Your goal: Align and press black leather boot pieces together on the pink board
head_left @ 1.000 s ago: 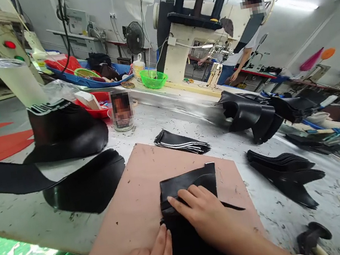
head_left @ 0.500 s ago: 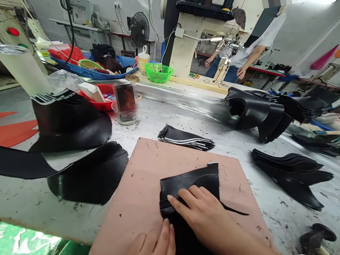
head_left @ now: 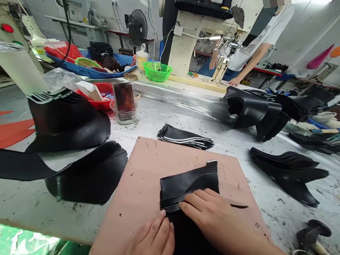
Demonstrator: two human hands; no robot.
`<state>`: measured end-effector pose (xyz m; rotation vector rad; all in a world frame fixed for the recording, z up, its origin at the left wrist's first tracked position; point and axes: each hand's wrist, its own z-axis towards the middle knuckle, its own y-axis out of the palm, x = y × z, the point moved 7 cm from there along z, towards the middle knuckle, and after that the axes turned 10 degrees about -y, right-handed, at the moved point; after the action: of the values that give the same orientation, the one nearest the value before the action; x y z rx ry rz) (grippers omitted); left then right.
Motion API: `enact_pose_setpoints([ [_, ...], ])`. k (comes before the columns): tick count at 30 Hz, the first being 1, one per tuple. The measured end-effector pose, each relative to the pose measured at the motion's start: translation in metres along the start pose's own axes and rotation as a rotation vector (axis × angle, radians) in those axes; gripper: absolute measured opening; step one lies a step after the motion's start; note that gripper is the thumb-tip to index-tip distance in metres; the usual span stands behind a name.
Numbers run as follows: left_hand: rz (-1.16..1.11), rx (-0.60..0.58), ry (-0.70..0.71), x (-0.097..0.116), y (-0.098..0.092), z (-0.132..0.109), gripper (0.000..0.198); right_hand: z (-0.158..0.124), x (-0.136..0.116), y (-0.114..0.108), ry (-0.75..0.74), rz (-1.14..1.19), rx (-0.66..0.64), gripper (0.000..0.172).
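A black leather piece (head_left: 186, 183) with a stitched curved overlay and a folded seam lies on a pinkish board (head_left: 129, 195). Black material (head_left: 190, 250) runs from its seam toward me, between my hands. My left hand (head_left: 152, 245) lies flat with fingers outstretched and side by side; its fingertips touch the seam's left end. My right hand (head_left: 212, 216) rests on the leather, its fingers slightly bent and pressing at the seam. Both thumbs are hidden. A thin black strip (head_left: 238, 206) sticks out right of the right hand. Beyond the board lies a stack of narrow black pieces (head_left: 184, 137).
Left are stacked black leather parts (head_left: 68, 123) and a plastic cup (head_left: 16, 66). A glass jar (head_left: 126, 116) stands behind the board. More leather parts (head_left: 288, 173) and a black-headed tool (head_left: 314, 231) lie right. Behind a sewing machine (head_left: 188, 41), a person (head_left: 261, 51) leans over.
My right hand has slid right and slightly toward me along the seam, uncovering more leather. My left fingertips have moved slightly up to the seam's left end. The person behind has shifted an arm.
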<state>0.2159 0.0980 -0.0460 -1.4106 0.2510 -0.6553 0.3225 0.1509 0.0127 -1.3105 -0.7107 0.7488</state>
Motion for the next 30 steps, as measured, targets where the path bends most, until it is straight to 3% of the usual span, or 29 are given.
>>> enact_pose_setpoints([
  [6, 0.076, 0.075, 0.024, 0.007, -0.032, 0.011, 0.046, -0.011, 0.003, -0.003, 0.014, 0.013, -0.01, 0.018],
  [10, 0.057, -0.03, -0.023, 0.011, -0.015, 0.018, 0.044, -0.008, 0.001, 0.003, 0.019, -0.005, -0.066, 0.016],
  [15, 0.132, -0.043, -0.099, 0.016, 0.002, 0.032, 0.063, -0.011, 0.002, 0.006, 0.071, 0.068, -0.12, 0.015],
  [17, 0.154, -0.073, -0.116, 0.017, 0.003, 0.038, 0.07, -0.023, 0.016, -0.001, 0.172, 0.219, -0.067, 0.016],
  [20, 0.163, -0.129, -0.121, 0.017, 0.002, 0.043, 0.075, -0.064, 0.057, -0.012, 0.593, 0.357, 0.061, 0.024],
  [23, 0.149, -0.153, -0.117, 0.019, 0.001, 0.046, 0.08, -0.109, 0.077, 0.01, 0.981, 0.601, -0.055, 0.034],
  [25, 0.144, -0.186, -0.092, 0.022, 0.002, 0.048, 0.086, -0.121, 0.07, 0.031, 1.052, 0.921, -0.037, 0.04],
  [27, 0.152, -0.245, -0.064, 0.025, 0.004, 0.049, 0.091, -0.122, 0.064, 0.043, 1.043, 1.161, 0.145, 0.052],
  [30, 0.156, -0.292, -0.063, 0.028, 0.006, 0.052, 0.098, -0.119, 0.062, 0.049, 0.982, 1.278, 0.34, 0.053],
])
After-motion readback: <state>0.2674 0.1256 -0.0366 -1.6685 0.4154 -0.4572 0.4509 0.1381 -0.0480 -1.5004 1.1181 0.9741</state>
